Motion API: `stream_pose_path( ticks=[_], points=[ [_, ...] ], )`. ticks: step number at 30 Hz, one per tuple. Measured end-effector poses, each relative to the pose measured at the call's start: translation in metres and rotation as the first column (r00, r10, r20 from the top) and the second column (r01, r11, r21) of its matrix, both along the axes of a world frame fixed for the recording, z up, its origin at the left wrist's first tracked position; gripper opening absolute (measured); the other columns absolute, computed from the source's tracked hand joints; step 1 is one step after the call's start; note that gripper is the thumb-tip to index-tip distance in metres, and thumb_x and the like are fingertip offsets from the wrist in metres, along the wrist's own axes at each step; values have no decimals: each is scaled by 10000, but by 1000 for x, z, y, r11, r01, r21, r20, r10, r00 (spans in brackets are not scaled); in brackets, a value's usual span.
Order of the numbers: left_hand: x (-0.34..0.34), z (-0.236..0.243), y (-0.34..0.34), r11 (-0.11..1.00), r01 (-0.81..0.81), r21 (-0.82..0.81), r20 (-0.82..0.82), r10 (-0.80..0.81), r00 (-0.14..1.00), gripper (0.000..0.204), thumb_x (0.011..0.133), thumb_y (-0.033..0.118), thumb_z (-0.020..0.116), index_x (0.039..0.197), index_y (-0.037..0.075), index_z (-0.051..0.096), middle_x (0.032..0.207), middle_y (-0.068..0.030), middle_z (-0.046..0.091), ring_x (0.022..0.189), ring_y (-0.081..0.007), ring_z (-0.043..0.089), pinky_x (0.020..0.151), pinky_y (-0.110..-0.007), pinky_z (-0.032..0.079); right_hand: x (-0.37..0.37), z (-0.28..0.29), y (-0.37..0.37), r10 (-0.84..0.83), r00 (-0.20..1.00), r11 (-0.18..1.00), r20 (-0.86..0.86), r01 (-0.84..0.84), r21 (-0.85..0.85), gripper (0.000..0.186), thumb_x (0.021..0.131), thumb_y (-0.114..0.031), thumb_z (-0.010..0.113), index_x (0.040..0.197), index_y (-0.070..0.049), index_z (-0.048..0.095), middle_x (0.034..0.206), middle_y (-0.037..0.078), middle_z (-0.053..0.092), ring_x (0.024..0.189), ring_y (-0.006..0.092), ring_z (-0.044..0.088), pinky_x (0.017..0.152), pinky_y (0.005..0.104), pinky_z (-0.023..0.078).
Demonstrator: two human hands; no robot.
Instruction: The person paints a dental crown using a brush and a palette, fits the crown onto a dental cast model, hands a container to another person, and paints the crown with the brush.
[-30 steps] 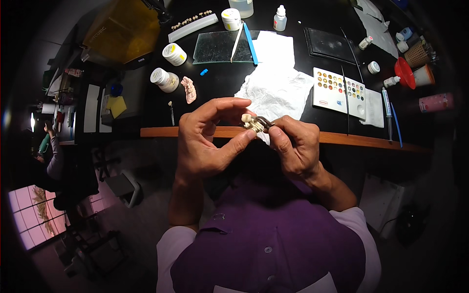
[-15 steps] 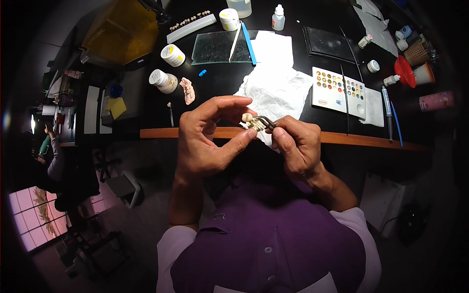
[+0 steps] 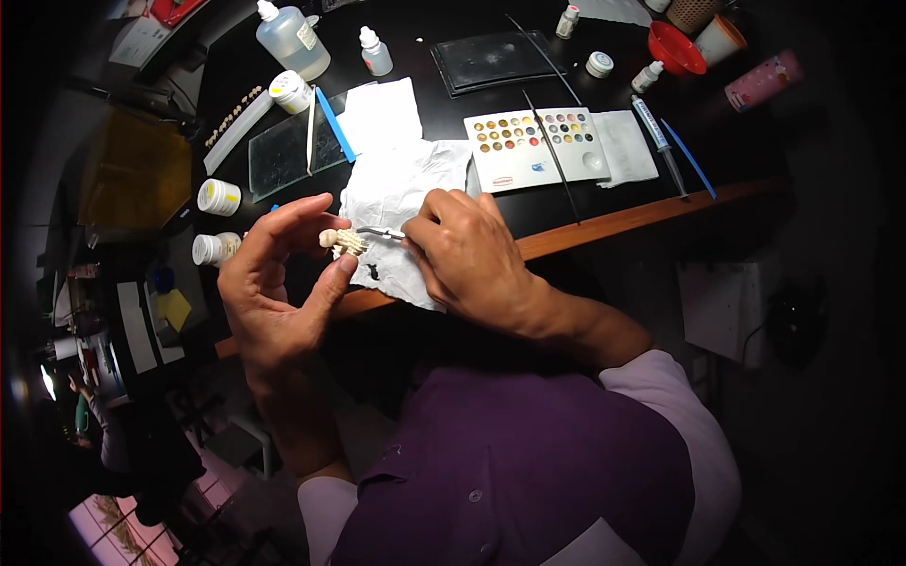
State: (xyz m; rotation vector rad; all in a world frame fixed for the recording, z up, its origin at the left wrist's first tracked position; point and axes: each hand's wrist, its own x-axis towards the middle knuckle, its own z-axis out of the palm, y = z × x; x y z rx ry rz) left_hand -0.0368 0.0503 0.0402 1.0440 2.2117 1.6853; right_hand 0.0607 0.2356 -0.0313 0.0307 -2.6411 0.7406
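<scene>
Between the thumb and fingers of my left hand [image 3: 274, 292] is a small cream honeycomb-like firing tray [image 3: 352, 244]. A pale tooth crown [image 3: 327, 238] sits at its left end. My right hand [image 3: 477, 255] is closed around slim metal tweezers [image 3: 385, 233], the palm turned down. Their bent tips point left, close to the tray's upper edge; whether they touch it I cannot tell. Beneath both hands lies crumpled white tissue [image 3: 406, 189], with a small dark patch near the tray.
A paint palette [image 3: 538, 170] with a brush [image 3: 557, 156] across it lies right of the tissue. A glass slab [image 3: 283, 160], white jars [image 3: 219, 197] and a clear bottle [image 3: 291, 42] stand left and behind. Farther right are a syringe [image 3: 661, 146] and a red bowl [image 3: 676, 49].
The view has swung, so the bench appears shifted left and tilted. My right hand has turned palm down, and the tweezers have come away from the crown, which stays with the tray.
</scene>
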Motion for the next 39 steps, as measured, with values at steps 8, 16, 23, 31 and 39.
stream_pose_path(
  ticks=[8, 16, 23, 31, 39],
  points=[
    [-39, -7, 63, 934, 356, -8, -35, -356, 934, 519, 811, -76, 763, 1311, -52, 628, 1083, -143, 740, 988, -162, 717, 918, -300, 556, 4, -11, 14, 46, 999, 979, -5, -46, -197, 124, 893, -88, 722, 974, 6, 710, 869, 127, 620, 794, 318, 646, 711, 446, 523],
    [-72, -20, 91, 894, 444, 62, -10, -445, 896, 507, 842, -66, 759, 1329, -39, 618, 1159, -123, 719, 1087, -190, 719, 888, -298, 550, 24, 41, 161, 106, 993, 991, -51, -101, 83, 289, 733, 139, 705, 962, -23, 775, 910, 81, 701, 823, 239, 702, 696, 327, 573],
    [-77, -25, 97, 897, 437, 66, -9, -437, 899, 499, 843, -72, 753, 1324, -45, 622, 1137, -129, 721, 1087, -193, 716, 887, -300, 557, 2, 37, 201, 315, 941, 851, 124, -338, 402, 143, 768, -17, 725, 851, -116, 787, 900, 22, 660, 888, 207, 663, 787, 366, 532],
    [-78, -35, 91, 888, 446, 114, 148, -459, 876, 578, 879, -13, 760, 1410, -58, 535, 1159, -182, 717, 1080, -178, 683, 936, -301, 522, 0, 50, 196, 448, 886, 697, 116, -428, 575, 64, 835, -97, 688, 896, -77, 691, 962, 52, 612, 853, 187, 619, 701, 334, 468],
    [-78, -33, 89, 856, 456, 244, 245, -510, 824, 774, 891, -10, 744, 1547, -63, 336, 1143, -209, 717, 1083, -189, 667, 997, -330, 504, 30, 34, 176, 191, 853, 937, -486, -306, -168, 249, 956, 124, 612, 1152, -14, 549, 1140, 244, 646, 887, 226, 703, 787, 331, 604]
  ],
)
